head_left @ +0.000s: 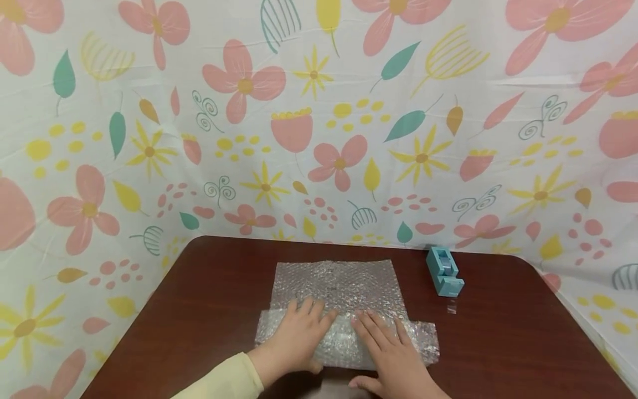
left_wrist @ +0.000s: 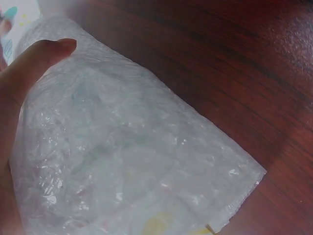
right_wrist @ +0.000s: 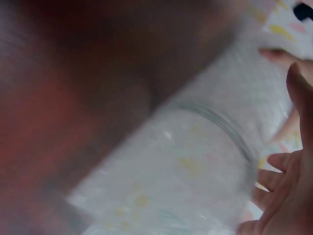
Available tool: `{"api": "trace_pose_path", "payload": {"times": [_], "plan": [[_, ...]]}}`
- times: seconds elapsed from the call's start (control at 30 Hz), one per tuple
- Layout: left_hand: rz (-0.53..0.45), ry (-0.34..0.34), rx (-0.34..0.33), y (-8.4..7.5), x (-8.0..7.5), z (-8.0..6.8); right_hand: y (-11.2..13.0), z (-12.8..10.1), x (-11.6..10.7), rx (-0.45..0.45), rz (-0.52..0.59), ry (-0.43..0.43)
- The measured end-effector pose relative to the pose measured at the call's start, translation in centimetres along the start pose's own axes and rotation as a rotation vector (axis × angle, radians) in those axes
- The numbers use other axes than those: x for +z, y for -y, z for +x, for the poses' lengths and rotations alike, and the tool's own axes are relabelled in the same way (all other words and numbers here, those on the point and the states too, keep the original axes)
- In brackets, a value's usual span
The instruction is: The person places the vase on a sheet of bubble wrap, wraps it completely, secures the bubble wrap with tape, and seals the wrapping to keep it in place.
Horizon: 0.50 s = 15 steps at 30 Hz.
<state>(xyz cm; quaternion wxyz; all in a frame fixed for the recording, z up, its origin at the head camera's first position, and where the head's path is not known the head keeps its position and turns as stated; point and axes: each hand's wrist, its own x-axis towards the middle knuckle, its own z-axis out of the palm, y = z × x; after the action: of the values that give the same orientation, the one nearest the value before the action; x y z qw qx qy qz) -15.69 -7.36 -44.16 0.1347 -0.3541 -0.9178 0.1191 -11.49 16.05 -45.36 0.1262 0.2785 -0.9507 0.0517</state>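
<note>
A dark brown wooden table [head_left: 209,288] stands against a backdrop of white cloth [head_left: 319,127] printed with pink and yellow flowers and teal leaves. On the table's middle lies a sheet of clear bubble wrap [head_left: 339,285], its near part rolled into a bundle [head_left: 344,343] that runs crosswise. The right wrist view, though blurred, shows the rim of a clear round jar [right_wrist: 215,127] inside the wrapped roll; the left wrist view shows only cloudy wrap [left_wrist: 127,161] with its open end on the wood.

The left hand [head_left: 299,332], in a pale yellow sleeve [head_left: 224,382], lies flat on the left part of the bundle, fingers straight and spread. The right hand [head_left: 391,354] lies flat on the right part, fingers straight and pressing down, thumb toward the near edge.

Well apart from both hands, near the table's far right edge, stands a small light blue tape dispenser [head_left: 443,270].
</note>
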Motion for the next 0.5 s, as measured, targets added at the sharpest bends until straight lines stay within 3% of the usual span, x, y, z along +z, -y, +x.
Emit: {"api": "trace_pose_path", "payload": {"times": [0.13, 0.3, 0.5], "plan": [[-0.011, 0.008, -0.005, 0.1, -0.1, 0.0, -0.4, -0.1, 1.4, -0.053, -0.053, -0.011], [-0.028, 0.017, 0.016, 0.1, -0.2, -0.2, -1.2, 0.5, 2.2, -0.165, -0.15, -0.113], [-0.009, 0.007, 0.036, 0.5, 0.0, 0.0, -2.2, 1.8, 2.1, -0.244, -0.127, -0.105]]}}
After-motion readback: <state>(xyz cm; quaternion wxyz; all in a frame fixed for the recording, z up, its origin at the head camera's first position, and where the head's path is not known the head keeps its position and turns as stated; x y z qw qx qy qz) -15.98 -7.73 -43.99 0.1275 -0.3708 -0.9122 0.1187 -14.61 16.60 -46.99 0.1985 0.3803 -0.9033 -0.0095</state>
